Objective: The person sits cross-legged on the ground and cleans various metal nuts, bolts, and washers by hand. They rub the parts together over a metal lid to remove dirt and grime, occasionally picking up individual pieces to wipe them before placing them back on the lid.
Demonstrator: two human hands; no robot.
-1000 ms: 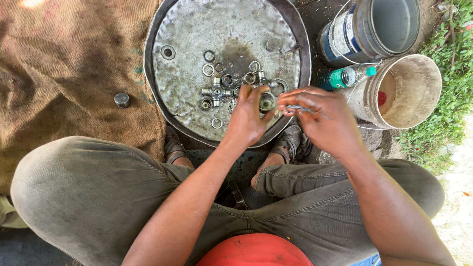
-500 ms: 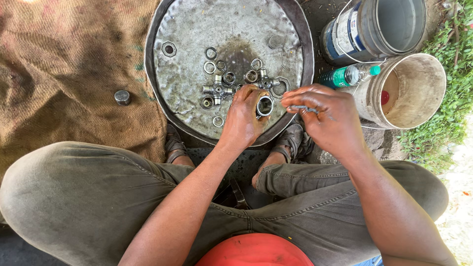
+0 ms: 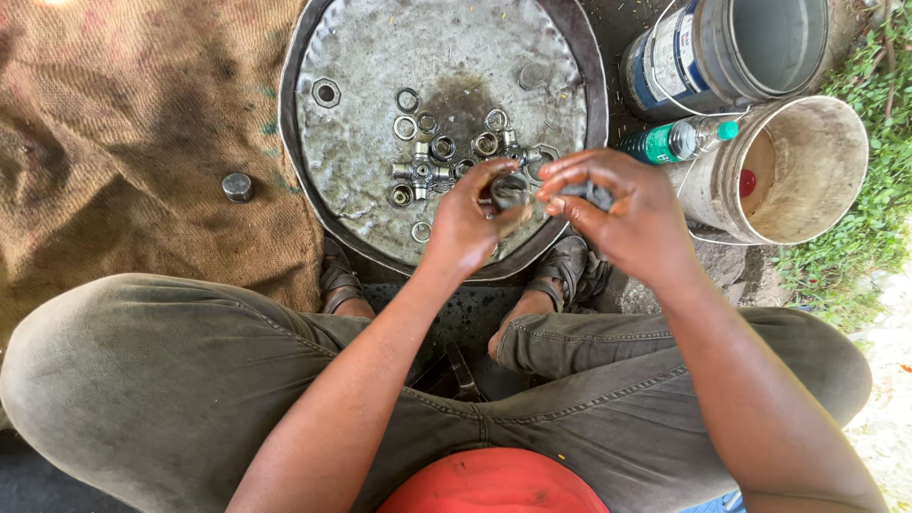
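Observation:
My left hand [image 3: 465, 226] holds a small round metal bearing cup [image 3: 508, 189] over the near edge of a round dented metal tray [image 3: 380, 57]. My right hand [image 3: 632, 217] is right beside it, fingertips pinched on a small grey piece [image 3: 594, 196] that touches the cup; what the piece is cannot be made out. On the tray behind the hands lie a cross-shaped metal joint [image 3: 421, 171], several loose rings [image 3: 407, 126] and other cups [image 3: 486, 144]. A hexagonal nut [image 3: 326, 93] sits at the tray's left.
Burlap sacking [image 3: 114, 142] covers the ground at left, with a metal cap [image 3: 237, 186] on it. A blue-and-white pail [image 3: 736, 47], a dirty white bucket [image 3: 807, 171] and a green bottle [image 3: 676, 142] stand at right, beside grass [image 3: 869, 237]. My knees and sandalled feet frame the tray.
Both hands have closed in on each other, and the right fingertips now meet the cup in the left hand. The cup has tipped more toward the right hand.

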